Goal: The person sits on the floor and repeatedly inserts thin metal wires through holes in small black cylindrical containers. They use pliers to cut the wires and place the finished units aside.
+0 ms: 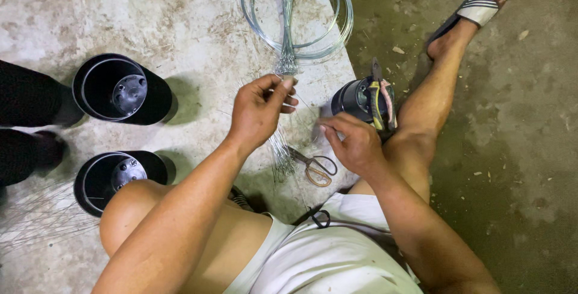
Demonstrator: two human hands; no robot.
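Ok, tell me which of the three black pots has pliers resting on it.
The small black pot by the right hand, beside the knee. Pliers lie across its rim; the two bigger pots on the left carry none.

A person sits on the floor with two hands raised between bent knees. The left hand [259,113] pinches a thin wire just below a bundle of cut wires [287,23], which lies across a wire coil [298,11] farther ahead. The right hand [355,143] is beside it, near a small pot [352,98] with pliers [379,98] resting on top. Scissors [314,164] lie on the floor between the hands (nearer the right). Two plant pots [120,89] [114,176] stand to the left.
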